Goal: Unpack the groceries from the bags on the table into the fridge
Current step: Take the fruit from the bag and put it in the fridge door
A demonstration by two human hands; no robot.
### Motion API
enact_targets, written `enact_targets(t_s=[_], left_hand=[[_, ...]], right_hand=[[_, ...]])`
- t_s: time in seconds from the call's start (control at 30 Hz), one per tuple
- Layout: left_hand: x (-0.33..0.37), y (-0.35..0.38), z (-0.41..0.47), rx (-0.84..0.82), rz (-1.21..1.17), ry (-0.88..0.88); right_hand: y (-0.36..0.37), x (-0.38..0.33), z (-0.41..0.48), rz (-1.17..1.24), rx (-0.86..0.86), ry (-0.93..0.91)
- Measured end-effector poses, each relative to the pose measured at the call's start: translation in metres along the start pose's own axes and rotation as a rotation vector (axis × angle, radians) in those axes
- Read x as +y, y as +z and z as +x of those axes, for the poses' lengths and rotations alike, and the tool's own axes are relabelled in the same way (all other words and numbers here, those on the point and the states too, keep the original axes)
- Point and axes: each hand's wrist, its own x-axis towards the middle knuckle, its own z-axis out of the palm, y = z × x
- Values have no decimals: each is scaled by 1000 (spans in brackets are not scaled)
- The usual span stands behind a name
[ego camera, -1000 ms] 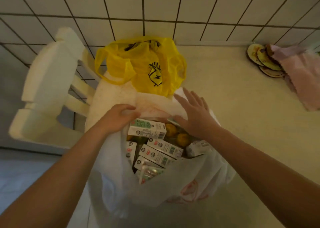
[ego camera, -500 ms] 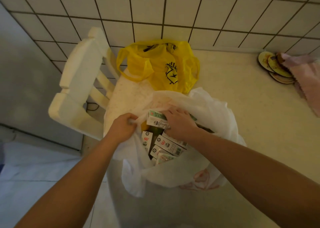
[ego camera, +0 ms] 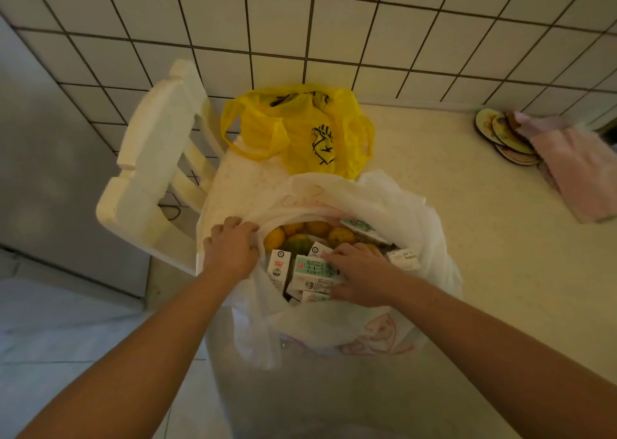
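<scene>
Stands over the table (ego camera: 484, 245) with both arms reaching forward and down into a white bag (ego camera: 334, 328) set at its near left corner. Grips the left rim of that bag with the left hand (ego camera: 230, 248), fingers curled over the plastic and pulling the mouth wide. Reaches inside with the right hand (ego camera: 360, 271), fingers laid across the right end of a small carton (ego camera: 312, 270) and thumb tucked against its near edge, so holds it while it lies among the rest of the load. Just left of it, a second carton (ego camera: 278, 268) standing on end; at the far side of the opening a third carton (ego camera: 362, 230), and at the right edge a fourth (ego camera: 404, 260), partly hidden by plastic. Behind the cartons, deeper in the bag, several oranges (ego camera: 317, 228), one of them greenish. Beyond the white bag and touching its far rim, a yellow bag (ego camera: 300, 131) with a black print, against the tiled wall (ego camera: 334, 21). To the left of the table, a white chair (ego camera: 150, 164) pushed up to its edge. Far right on the table, a small stack of round coasters (ego camera: 500, 131) partly under a pink cloth (ego camera: 574, 168).
</scene>
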Motion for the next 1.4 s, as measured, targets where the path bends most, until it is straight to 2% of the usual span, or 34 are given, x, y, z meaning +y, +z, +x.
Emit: enact_targets(t_s=[0.07, 0.13, 0.2, 0.27, 0.37, 0.5, 0.63, 0.87, 1.03, 1.13, 1.4], left_hand=[[5, -6, -8, 137, 5, 57], [10, -11, -12, 278, -22, 213], [14, -16, -11, 243, -71, 407], [18, -18, -9, 79, -52, 525], [19, -17, -4, -60, 113, 466], [15, -11, 7, -91, 155, 378], [8, -3, 19, -134, 85, 316], [1, 1, 35, -152, -20, 278], [-8, 6, 37, -161, -166, 269], [-16, 11, 35, -145, -340, 233], [-14, 7, 15, -73, -536, 180]], right_hand=[[-4, -2, 3, 68, -19, 34], [-10, -2, 6, 169, 48, 60], [-14, -2, 13, 238, 145, 49], [-17, -5, 24, 245, 161, 18], [-20, -12, 45, 201, 153, -21], [-21, -13, 74, 207, 159, 15], [-25, -2, 98, 214, 168, 57], [-41, 3, 122, -5, 136, 42], [-38, -2, 140, 8, 73, 68], [-38, -8, 152, 52, 119, 70], [-41, -8, 135, 172, 214, 76]])
